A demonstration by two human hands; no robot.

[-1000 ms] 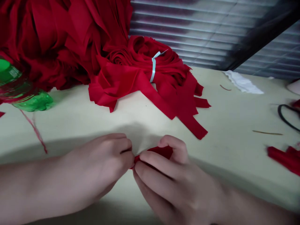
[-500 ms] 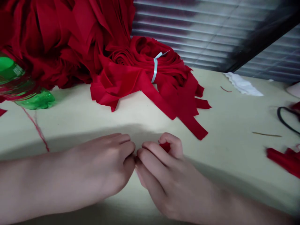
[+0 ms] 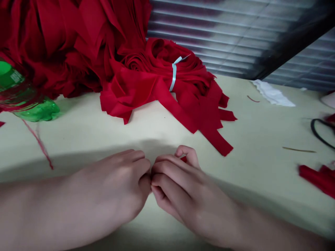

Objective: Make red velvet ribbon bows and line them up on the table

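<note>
My left hand (image 3: 125,188) is closed, its thumb and fingers pressed together, and what lies inside them is hidden. Its fingertips meet those of my right hand (image 3: 180,191) just above the table. The right fingers are curled too, around a small piece of red fabric (image 3: 184,159) that shows beneath the bent little finger; most of it is covered. Beyond both hands lies a rolled bundle of red fabric strips (image 3: 188,97), tied with a pale blue ribbon (image 3: 173,75).
A large heap of red fabric (image 3: 65,42) fills the back left. Red thread is wound round a green plastic bottle (image 3: 42,109). To the right on the table (image 3: 256,132) are a white scrap (image 3: 273,94), a black loop (image 3: 315,130) and a red cloth piece (image 3: 316,179). Blinds stand behind.
The right fingers have closed further over the red fabric, so less of it shows. My right hand has shifted slightly left, while the left hand stays nearly in place.
</note>
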